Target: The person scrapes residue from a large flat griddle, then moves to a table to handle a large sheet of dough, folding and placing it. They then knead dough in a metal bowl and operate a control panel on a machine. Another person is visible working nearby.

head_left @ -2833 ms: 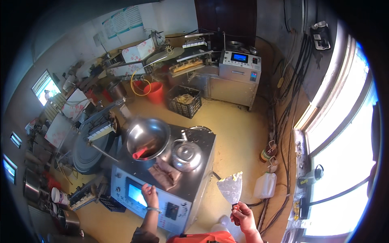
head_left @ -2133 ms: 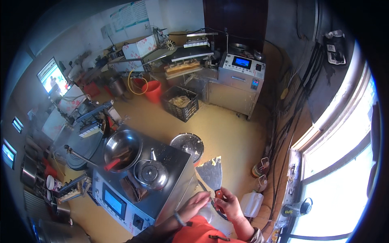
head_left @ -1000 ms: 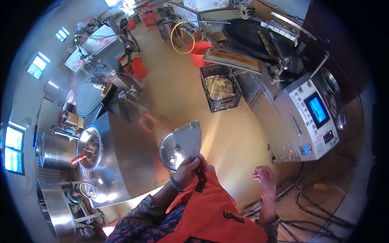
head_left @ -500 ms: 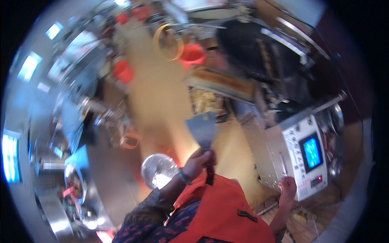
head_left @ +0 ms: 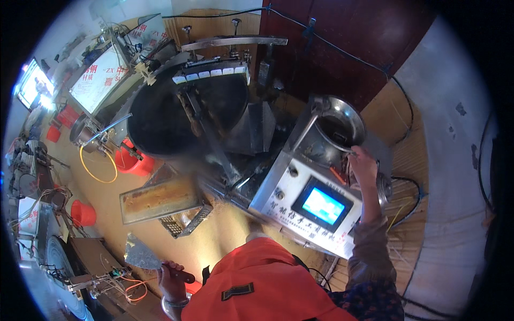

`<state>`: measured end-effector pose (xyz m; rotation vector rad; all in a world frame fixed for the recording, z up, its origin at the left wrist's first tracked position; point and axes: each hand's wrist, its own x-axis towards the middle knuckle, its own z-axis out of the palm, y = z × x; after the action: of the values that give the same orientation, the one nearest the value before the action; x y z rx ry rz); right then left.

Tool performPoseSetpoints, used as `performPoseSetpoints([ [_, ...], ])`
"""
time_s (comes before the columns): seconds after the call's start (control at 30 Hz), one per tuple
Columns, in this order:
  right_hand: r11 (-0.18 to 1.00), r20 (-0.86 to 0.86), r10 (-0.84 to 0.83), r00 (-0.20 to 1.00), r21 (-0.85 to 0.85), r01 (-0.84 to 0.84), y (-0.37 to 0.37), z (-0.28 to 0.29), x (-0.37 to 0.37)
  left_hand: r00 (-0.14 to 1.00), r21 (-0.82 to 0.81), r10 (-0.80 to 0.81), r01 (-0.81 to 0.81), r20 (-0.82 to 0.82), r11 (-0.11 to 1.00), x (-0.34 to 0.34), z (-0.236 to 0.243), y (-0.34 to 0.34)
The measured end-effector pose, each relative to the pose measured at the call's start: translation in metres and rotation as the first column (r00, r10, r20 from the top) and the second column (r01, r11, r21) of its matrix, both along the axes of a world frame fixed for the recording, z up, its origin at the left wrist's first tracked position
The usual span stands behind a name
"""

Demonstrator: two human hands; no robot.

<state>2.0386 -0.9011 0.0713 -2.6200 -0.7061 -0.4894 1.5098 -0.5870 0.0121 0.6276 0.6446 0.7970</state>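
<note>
My left hand (head_left: 172,282) is closed round the handle of a scraper (head_left: 142,253) with a wide, flat metal blade, held low at the left of my red apron. Beyond the control panel, my right hand (head_left: 365,167) reaches to the near rim of a round metal bowl (head_left: 342,122) on top of the machine. Its fingers are bent together there, next to a brownish item and a red stick-like piece (head_left: 338,175); what they grip is hidden. The panel (head_left: 284,206) with its lit blue screen (head_left: 323,206) lies just left of my right forearm.
A large round black griddle (head_left: 160,115) with a metal arm across it fills the far middle. Before it stand a browned rectangular tray (head_left: 160,199) and a dark perforated crate (head_left: 184,223). Red buckets (head_left: 134,160) are on the floor at left. A cable (head_left: 342,45) runs along the wall.
My view has swung right toward the machine. My right hand has risen from beside the panel's front to the bowl. The scraper, still in my left hand, now sits lower and further left.
</note>
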Motion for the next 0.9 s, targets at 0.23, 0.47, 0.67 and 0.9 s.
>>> performPoseSetpoints([
  [0.23, 0.969, -0.301, 0.194, 0.934, -0.088, -0.230, 0.025, -0.058, 0.140, 0.986, -0.015, 0.046, -0.049, -0.158, 0.999, 0.074, 0.024, -0.009],
  [0.47, 0.988, -0.241, 0.146, 0.959, -0.014, -0.154, 0.028, -0.070, 0.186, 0.969, 0.011, 0.057, -0.055, -0.239, 0.998, 0.087, 0.037, 0.009],
  [0.67, 0.985, -0.386, -0.058, 0.921, -0.172, -0.010, 0.051, -0.106, 0.191, 0.978, -0.051, 0.030, -0.041, -0.208, 0.998, 0.065, 0.022, 0.048],
  [0.9, 0.892, -0.001, -0.385, 0.923, 0.254, 0.373, 0.023, -0.051, 0.148, 0.986, 0.052, 0.008, 0.001, -0.167, 0.999, 0.019, 0.024, 0.113],
])
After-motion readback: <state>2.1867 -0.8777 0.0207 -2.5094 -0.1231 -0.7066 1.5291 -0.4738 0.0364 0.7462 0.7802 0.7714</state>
